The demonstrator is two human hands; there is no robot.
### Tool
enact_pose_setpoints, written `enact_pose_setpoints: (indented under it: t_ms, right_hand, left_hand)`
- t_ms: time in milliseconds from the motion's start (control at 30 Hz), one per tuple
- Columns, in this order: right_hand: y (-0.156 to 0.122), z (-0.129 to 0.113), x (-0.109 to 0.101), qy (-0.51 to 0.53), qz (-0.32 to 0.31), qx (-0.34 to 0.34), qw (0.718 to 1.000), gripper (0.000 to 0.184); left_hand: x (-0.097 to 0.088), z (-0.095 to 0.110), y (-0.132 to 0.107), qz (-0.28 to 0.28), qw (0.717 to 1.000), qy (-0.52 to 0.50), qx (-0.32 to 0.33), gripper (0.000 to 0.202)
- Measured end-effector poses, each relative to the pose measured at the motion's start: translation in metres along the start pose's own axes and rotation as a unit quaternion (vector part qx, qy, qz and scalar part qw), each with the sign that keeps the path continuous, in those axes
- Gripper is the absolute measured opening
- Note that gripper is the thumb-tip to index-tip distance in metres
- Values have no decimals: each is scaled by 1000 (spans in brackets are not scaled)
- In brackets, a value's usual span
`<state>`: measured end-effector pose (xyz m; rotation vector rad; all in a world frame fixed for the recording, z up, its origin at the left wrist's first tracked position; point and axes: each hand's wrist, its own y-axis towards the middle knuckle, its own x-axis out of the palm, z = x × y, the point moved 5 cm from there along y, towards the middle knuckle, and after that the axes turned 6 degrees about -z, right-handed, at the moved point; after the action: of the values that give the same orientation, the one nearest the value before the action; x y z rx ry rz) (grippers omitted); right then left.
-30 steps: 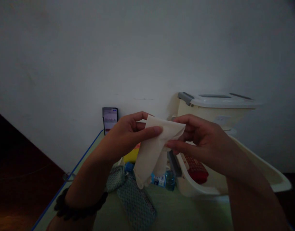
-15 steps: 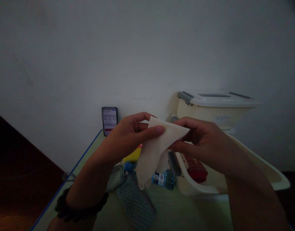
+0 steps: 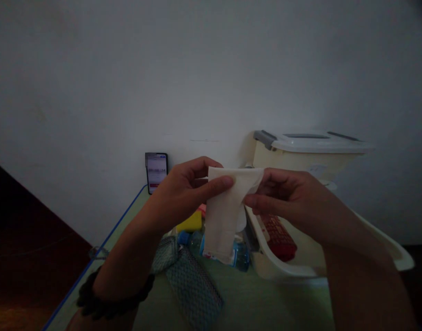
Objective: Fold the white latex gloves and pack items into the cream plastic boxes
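Note:
Both hands hold a small cream cloth up in front of me, above the table. My left hand pinches its upper left edge between thumb and fingers. My right hand pinches the upper right corner. The cloth hangs down folded, with its lower end just above a water bottle. A dark bead bracelet sits on my left wrist.
A cream tub holding a red item stands at the right, with a lidded bin behind it. A teal mesh cloth and a yellow object lie on the green table. A phone leans on the wall.
The cloth's top edge has been drawn level between my hands, and the cloth now hangs straighter and lower. My right hand has shifted slightly right.

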<state>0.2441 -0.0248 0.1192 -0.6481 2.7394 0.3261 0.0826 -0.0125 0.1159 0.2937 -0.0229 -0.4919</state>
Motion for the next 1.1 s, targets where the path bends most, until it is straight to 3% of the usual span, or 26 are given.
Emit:
enact_pose_setpoints:
  t_ms: [267, 733, 933, 1100]
  right_hand:
    - [2, 5, 1, 15, 8, 17, 1000, 22]
    - [2, 5, 3, 6, 18, -1, 1000, 25]
    - [2, 3, 3, 22, 5, 1, 1000, 22]
    - [1, 1, 2, 10, -3, 7, 1000, 15]
  left_hand:
    - [-2, -3, -1, 1, 999, 19, -31, 19]
    - [2, -5, -1, -3, 999, 43, -24, 19]
    - [1, 2, -1, 0, 998, 54, 37, 25]
    - [-3, 4, -1, 26, 992, 105, 64, 14]
